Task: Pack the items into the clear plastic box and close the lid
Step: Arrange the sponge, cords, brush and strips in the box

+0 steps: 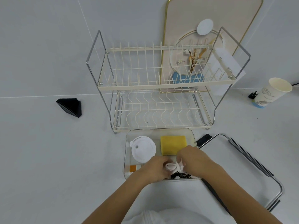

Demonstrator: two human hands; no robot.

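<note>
the clear plastic box (127, 139) sits open on the white table (48, 151), just in front of the cream dish rack (155, 81). inside it lie a white round lid (143, 148) at the back left and a yellow sponge (173, 143) at the back right. both hands meet over the box's near half: the left hand (155, 167) and right hand (194, 160) each pinch a bundle of white cord (174, 166), fingers curled closed on it, with a black cord (181, 175) just below. the box lid (242, 167) lies flat to the right, touching the box. farther out stand a paper cup (273, 92) and a black wedge (70, 106).
</note>
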